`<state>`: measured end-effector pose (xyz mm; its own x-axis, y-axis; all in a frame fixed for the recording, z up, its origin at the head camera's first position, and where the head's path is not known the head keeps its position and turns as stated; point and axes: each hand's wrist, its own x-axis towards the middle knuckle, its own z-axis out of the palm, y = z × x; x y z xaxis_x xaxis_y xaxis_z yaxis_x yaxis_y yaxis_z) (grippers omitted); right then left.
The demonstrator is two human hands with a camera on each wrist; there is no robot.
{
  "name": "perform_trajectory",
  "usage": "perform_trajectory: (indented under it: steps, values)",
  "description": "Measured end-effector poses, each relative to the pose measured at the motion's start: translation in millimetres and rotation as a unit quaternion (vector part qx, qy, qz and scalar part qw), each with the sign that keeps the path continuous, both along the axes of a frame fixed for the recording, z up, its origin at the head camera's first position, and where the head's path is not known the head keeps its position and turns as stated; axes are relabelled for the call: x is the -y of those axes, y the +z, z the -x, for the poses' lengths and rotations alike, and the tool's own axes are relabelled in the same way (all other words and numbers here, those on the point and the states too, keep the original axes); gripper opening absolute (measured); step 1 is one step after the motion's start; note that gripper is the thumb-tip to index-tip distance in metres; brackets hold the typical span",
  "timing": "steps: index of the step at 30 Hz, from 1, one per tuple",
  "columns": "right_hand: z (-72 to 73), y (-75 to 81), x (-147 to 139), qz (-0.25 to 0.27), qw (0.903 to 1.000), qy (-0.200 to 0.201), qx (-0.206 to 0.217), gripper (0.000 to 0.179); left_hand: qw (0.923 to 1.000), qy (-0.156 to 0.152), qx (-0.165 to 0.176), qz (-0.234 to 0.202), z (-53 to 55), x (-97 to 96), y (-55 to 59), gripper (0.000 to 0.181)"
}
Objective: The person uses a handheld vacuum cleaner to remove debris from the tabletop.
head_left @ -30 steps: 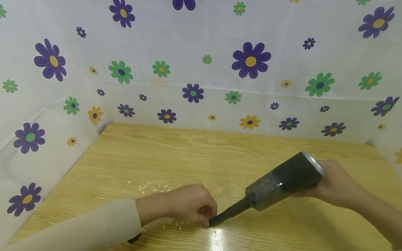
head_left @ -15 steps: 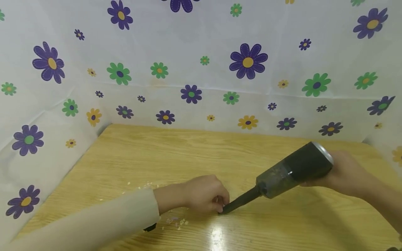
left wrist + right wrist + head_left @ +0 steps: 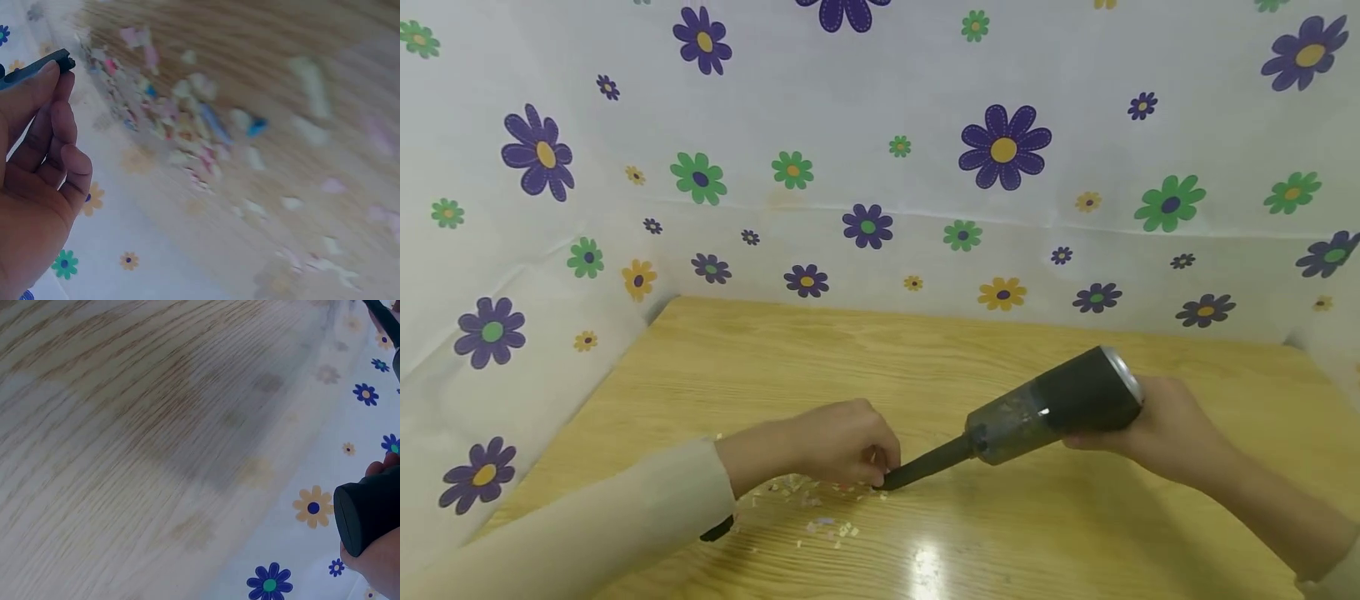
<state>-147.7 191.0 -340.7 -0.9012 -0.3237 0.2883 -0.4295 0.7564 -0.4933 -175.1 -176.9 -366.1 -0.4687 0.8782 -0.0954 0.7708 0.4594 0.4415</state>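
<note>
A dark handheld vacuum cleaner (image 3: 1052,408) with a see-through dust cup slants down to the left over the table. Its handle is in my right hand (image 3: 1172,425); in the right wrist view the handle's dark end (image 3: 369,512) sticks out from the grip. My left hand (image 3: 842,442) pinches the narrow nozzle (image 3: 928,462) near its tip, low over the wood. The left wrist view has thumb and fingers at the nozzle's end (image 3: 47,65). Small paper scraps (image 3: 187,125) in white, pink and blue lie scattered by that tip, partly hidden under the left forearm in the head view.
The wooden table (image 3: 820,358) has a patterned flower cloth (image 3: 925,183) standing behind it and along its sides. More loose scraps (image 3: 831,527) lie in front of the left hand. A small black object (image 3: 717,528) shows below the left cuff.
Both hands and the vacuum cleaner went right and away first, then back left. The nozzle tip now sits farther left and farther from me, among the scraps. Both grips are unchanged.
</note>
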Motion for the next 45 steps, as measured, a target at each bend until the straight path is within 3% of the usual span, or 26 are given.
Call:
perform_trajectory:
  steps: [8,17,30,38,45]
  values:
    - [0.9,-3.1,13.1,0.009,1.0,0.001,-0.001,0.05,0.9996,-0.001,-0.027,-0.012,5.4,16.1,-3.7,0.01]
    - [4.8,-2.2,30.6,0.017,0.9998,-0.013,0.003,0.048,0.9991,0.026,-0.028,-0.021,16.5,30.6,-2.7,0.01]
    - [15.1,-0.9,58.1,0.036,0.9984,-0.02,0.04,0.052,0.9983,0.053,-0.021,-0.017,28.7,51.9,-1.9,0.012]
    - [17.7,5.4,40.5,0.017,0.9984,-0.035,0.042,0.049,0.998,0.034,-0.03,-0.043,35.4,39.4,-6.7,0.011]
    - [14.6,6.8,23.8,0.008,0.9986,-0.039,0.036,0.048,0.9987,0.027,-0.031,-0.029,33.5,21.0,-4.8,0.01]
